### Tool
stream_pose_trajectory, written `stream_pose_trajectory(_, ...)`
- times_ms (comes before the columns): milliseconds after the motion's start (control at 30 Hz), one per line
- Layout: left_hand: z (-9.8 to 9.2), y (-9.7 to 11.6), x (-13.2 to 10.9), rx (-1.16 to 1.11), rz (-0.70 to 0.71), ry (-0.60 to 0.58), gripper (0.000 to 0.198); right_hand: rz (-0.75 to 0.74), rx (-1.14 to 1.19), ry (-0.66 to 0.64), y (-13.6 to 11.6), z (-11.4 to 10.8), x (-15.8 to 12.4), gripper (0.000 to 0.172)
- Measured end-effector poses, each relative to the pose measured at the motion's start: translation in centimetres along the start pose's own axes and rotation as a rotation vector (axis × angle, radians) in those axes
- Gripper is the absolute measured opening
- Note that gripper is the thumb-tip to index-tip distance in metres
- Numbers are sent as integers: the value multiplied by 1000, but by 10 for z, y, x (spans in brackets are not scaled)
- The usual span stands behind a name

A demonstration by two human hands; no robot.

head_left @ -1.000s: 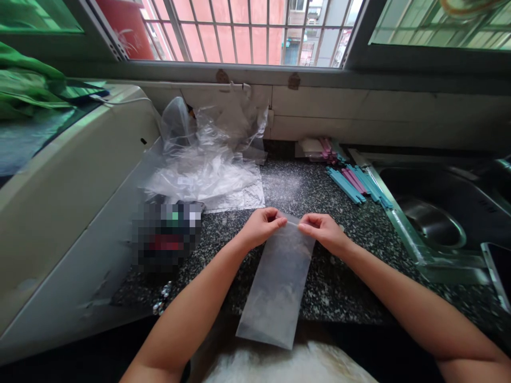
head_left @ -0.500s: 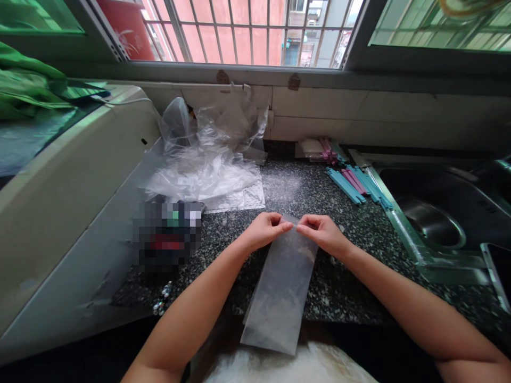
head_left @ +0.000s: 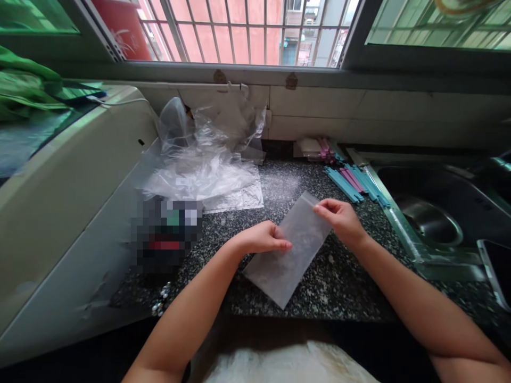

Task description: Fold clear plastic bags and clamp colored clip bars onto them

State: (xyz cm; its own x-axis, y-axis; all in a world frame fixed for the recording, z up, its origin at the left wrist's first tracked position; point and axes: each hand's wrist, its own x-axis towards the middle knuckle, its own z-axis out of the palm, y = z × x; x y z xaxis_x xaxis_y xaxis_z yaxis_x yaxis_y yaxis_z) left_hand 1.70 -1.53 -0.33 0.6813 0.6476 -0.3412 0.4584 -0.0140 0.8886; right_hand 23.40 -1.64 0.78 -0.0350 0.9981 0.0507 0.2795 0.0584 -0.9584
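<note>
A frosted, see-through plastic bag (head_left: 297,250), long and flat, is held slantwise over the speckled counter (head_left: 339,287). My right hand (head_left: 341,218) pinches its upper right corner between thumb and fingers. Farther down, at the left edge, my left hand (head_left: 267,238) grips the bag with the thumb on top; the fingers beneath are partly hidden. Beyond the hands, blue and pink plastic strips (head_left: 357,183) lie in a bunch beside the sink.
Crumpled clear plastic bags (head_left: 207,165) are heaped at the back left, behind a pixelated dark object (head_left: 165,236). On the right are a metal sink (head_left: 431,213) and a dark-screened device (head_left: 495,271). A white appliance side (head_left: 99,175) bounds the left; a barred window (head_left: 247,32) lies ahead.
My left hand has slid from the bag's top edge down its left side. My right hand has moved up and right, and the bag has tilted to the right and lifted away from my lap.
</note>
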Motion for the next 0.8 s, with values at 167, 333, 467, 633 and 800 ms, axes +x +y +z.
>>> stream_pose_trajectory(167, -2, 0, -2, 38, 12, -70, 30, -5, -3, 54, 5, -11, 7, 30)
stream_pose_trajectory(333, -2, 2, -5, 18, -1, -113, 33, -4, -56, -13, 2, -6, 3, 31)
stream_pose_trajectory(467, 1, 0, 0, -126, 47, 88, 37, -4, -80, -119, -3, 7, -6, 32)
stream_pose_trajectory(633, 6, -3, 10, -266, 136, 313, 36, -16, -76, -194, -3, 25, -13, 29)
stream_pose_trajectory(800, 3, 1, 7, -377, 136, 426, 31, 50, -19, -198, -3, 21, -10, 33)
